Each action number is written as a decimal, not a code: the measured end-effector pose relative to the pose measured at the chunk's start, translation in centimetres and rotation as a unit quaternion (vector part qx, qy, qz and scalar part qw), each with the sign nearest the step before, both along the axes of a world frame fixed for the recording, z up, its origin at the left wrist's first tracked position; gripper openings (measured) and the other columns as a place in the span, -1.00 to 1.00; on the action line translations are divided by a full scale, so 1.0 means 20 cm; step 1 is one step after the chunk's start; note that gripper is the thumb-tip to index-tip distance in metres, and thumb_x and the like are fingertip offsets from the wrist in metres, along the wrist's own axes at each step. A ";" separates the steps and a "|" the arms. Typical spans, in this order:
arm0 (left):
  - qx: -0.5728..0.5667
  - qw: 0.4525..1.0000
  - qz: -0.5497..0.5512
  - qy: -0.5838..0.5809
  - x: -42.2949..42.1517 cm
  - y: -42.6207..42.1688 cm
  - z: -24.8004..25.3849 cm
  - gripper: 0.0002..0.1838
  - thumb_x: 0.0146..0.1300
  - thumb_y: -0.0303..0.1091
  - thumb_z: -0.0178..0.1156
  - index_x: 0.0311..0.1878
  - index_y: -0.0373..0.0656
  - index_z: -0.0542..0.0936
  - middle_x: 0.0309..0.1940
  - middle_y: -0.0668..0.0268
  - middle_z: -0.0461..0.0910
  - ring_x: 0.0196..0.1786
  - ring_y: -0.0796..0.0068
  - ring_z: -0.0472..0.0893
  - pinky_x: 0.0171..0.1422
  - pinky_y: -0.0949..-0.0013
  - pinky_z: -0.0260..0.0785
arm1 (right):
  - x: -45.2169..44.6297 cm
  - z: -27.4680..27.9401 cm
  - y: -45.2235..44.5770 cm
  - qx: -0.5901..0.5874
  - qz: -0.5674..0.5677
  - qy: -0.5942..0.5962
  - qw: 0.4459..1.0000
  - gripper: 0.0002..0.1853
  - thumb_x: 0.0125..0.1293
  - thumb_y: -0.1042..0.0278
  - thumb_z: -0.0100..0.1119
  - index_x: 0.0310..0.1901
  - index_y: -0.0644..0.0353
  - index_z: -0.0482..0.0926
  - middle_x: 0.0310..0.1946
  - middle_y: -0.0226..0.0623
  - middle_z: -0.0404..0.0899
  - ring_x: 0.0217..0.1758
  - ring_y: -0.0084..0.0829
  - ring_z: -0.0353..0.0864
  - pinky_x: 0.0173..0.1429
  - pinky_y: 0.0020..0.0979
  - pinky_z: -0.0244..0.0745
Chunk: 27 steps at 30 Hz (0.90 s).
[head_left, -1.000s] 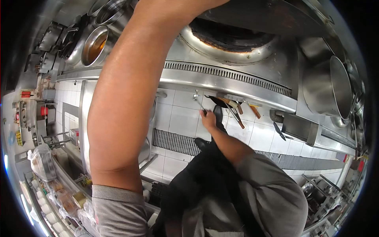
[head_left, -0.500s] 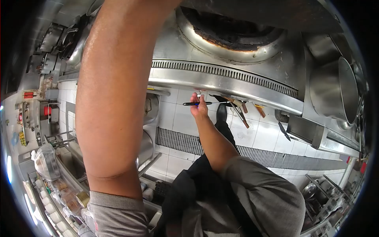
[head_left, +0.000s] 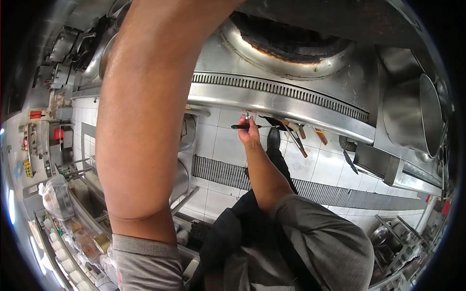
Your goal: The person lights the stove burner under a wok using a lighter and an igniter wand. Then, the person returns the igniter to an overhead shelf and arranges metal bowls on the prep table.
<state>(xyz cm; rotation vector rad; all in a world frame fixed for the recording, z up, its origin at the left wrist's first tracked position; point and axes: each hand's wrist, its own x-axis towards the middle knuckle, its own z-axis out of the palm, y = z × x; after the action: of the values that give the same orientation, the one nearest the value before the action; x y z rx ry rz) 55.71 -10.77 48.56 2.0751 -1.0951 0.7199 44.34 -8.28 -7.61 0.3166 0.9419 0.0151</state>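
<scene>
Below the front edge of the steel stove, my right hand (head_left: 249,132) is closed around a thin tool with a black handle (head_left: 240,127), which lies crosswise in it. Its metal shaft points right. The fingertips of this hand are at a small metal fitting (head_left: 248,116) under the stove edge. My left forearm crosses the left side of the view and runs out past the top, so my left hand is not visible.
A round burner opening (head_left: 291,46) with a burnt rim is in the stove top. A large steel pot (head_left: 407,116) stands at the right. Wooden-handled utensils (head_left: 297,138) hang below the edge. Shelves of containers (head_left: 63,242) are at the lower left.
My right hand has moved up to the fitting, and the tool in it has turned from pointing at the fitting to lying crosswise. My left forearm has shifted left.
</scene>
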 end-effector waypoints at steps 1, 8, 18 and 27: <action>-0.002 1.000 0.000 -0.001 -0.01 0.00 0.00 -0.71 0.34 -0.23 0.26 -0.31 -0.33 0.64 -0.57 0.06 0.53 -0.50 0.27 0.49 -0.31 0.21 0.35 | 0.00 0.01 0.00 0.006 -0.003 -0.007 1.000 -0.75 0.45 0.33 0.15 -0.14 0.42 0.43 -0.26 0.00 0.56 -0.23 -0.16 0.63 -0.17 -0.29 0.69; -0.002 1.000 -0.002 -0.004 -0.01 0.02 -0.01 -0.71 0.34 -0.23 0.26 -0.31 -0.33 0.64 -0.58 0.07 0.53 -0.50 0.28 0.48 -0.31 0.22 0.35 | -0.01 0.01 -0.01 0.010 0.003 -0.038 0.999 -0.76 0.43 0.38 0.17 -0.11 0.44 0.45 -0.21 0.01 0.56 -0.21 -0.17 0.62 -0.13 -0.32 0.70; -0.003 1.000 -0.002 -0.007 0.00 0.03 -0.01 -0.70 0.34 -0.22 0.26 -0.31 -0.33 0.64 -0.58 0.09 0.52 -0.51 0.29 0.48 -0.31 0.22 0.34 | 0.01 -0.01 0.00 -0.047 0.025 -0.025 0.998 -0.76 0.41 0.41 0.19 -0.08 0.44 0.47 -0.23 -0.03 0.57 -0.18 -0.18 0.64 -0.04 -0.31 0.73; 0.000 1.000 -0.001 -0.010 0.00 0.02 0.00 -0.70 0.34 -0.22 0.26 -0.30 -0.32 0.64 -0.58 0.10 0.52 -0.51 0.31 0.47 -0.32 0.23 0.34 | 0.03 0.02 -0.04 0.000 -0.005 -0.007 1.000 -0.77 0.45 0.41 0.13 -0.13 0.48 0.42 -0.25 -0.04 0.55 -0.20 -0.14 0.63 -0.08 -0.24 0.76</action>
<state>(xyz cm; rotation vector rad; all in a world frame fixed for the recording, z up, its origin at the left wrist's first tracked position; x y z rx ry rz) 55.81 -10.39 48.50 2.0697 -1.1078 0.7415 45.03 -9.07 -7.13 0.3200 0.9273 0.0081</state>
